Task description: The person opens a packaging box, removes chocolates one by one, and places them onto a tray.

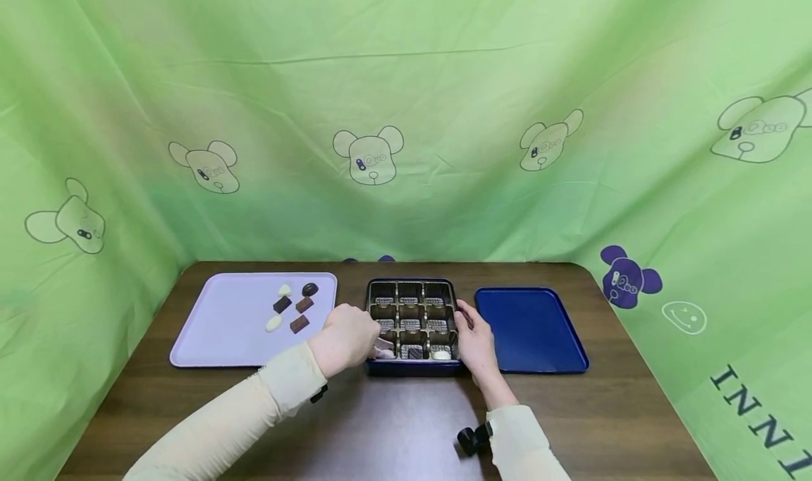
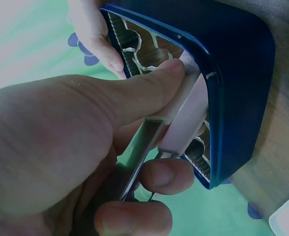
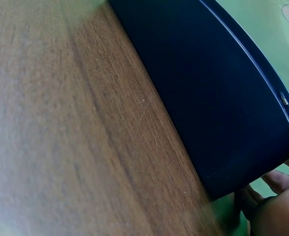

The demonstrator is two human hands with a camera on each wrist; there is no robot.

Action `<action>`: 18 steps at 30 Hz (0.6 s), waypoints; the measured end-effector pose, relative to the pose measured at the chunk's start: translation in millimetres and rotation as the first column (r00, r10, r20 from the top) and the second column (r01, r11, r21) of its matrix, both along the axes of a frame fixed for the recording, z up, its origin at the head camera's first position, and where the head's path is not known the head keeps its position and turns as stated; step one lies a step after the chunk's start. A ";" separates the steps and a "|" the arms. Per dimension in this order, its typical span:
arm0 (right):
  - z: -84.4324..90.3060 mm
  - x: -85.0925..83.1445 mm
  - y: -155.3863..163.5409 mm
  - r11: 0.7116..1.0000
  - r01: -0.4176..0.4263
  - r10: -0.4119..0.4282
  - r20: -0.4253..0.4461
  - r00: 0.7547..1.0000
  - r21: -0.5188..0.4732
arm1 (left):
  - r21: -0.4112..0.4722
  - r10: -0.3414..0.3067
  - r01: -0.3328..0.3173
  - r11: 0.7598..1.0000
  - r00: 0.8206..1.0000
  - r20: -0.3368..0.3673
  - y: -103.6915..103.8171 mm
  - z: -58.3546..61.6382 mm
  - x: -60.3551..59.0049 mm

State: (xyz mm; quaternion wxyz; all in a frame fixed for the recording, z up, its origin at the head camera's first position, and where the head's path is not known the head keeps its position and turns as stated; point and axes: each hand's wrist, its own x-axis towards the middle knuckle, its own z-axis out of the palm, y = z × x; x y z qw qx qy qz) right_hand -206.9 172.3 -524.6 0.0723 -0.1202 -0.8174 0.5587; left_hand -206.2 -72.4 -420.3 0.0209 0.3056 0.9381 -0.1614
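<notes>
- Where the brown table [image 1: 393, 424] meets the green backdrop [image 1: 406, 114], three items sit in a row: lilac tray [image 1: 216, 326] at left, compartment box [image 1: 412, 369] in the middle, blue tray [image 1: 533, 329] at right.
- Compartment box: dark blue, nine cells in a gold-lined insert; the near row holds a white chocolate [image 1: 441, 355] at right and a dark striped piece [image 1: 414, 352] in the middle.
- Left hand [image 1: 345, 340]: at the near left corner of the box, fingers curled, thumb and fingers pinching a pale pink chocolate bar [image 2: 186, 115] together with a thin metal tool [image 2: 143, 147]; the bar lies at the box's near left cell, against its rim.
- Right hand [image 1: 476, 340]: resting along the right side of the box, fingers relaxed and touching its edge, holding nothing.
- Lilac tray: six loose chocolates [image 1: 293, 306], white and dark, grouped towards its far right part.
- Blue tray: just beside the box's right side; seen close in the right wrist view [image 3: 218, 98].
</notes>
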 end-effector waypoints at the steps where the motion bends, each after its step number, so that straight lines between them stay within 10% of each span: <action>1: 0.3 0.1 -0.1 1.000 -0.003 0.003 0.002 1.000 -0.001 | 0.004 -0.003 0.003 1.000 1.000 -0.004 -1.0 0.0 0.1; 18: 1.4 -4.3 0.3 0.999 -0.018 0.018 0.008 1.000 -0.028 | 0.118 0.006 -0.003 0.993 1.000 -0.021 -23.5 18.8 -2.2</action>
